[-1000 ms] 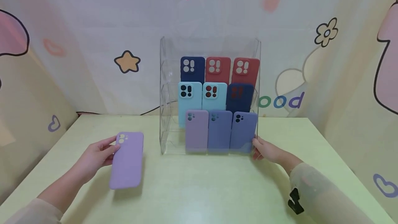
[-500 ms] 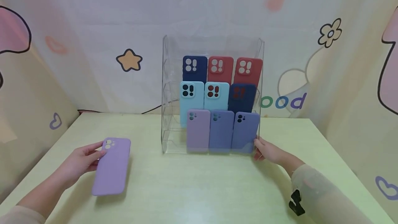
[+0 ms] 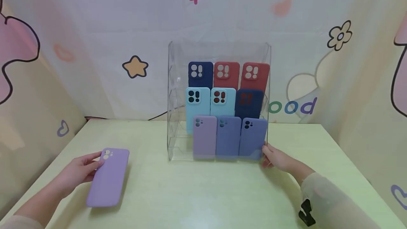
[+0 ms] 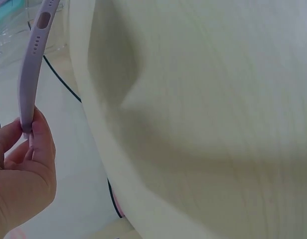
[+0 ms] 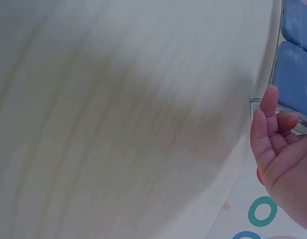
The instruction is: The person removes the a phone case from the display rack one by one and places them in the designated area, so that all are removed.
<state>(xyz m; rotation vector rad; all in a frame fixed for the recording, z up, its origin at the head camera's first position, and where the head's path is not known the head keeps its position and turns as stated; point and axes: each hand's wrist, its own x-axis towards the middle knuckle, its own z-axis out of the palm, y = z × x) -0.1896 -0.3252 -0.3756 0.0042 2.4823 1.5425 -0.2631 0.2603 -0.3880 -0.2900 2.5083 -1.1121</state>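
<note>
In the head view, my left hand [image 3: 77, 173] pinches a light purple phone case [image 3: 108, 179] by its upper left edge, thumb over the back. The case is tilted above the table at the left; its side cutouts face the left wrist view. A clear display rack [image 3: 170, 101] stands at the centre with rows of phone cases: dark blue and red on top, light blue and navy in the middle, a lilac case [image 3: 205, 137] and two blue-violet cases [image 3: 228, 137] in front. My right hand [image 3: 278, 157] grips the rack's lower right edge; some fingers are partly hidden.
The pale table [image 3: 197, 200] runs beneath both hands. Behind it hangs a printed cloth [image 3: 143, 20] with a star, a flower and letters, and more cloth hangs at both sides.
My left hand has carried the purple phone case leftward and a little nearer, away from the rack. My right hand stays at the rack's edge. The head view has shifted slightly.
</note>
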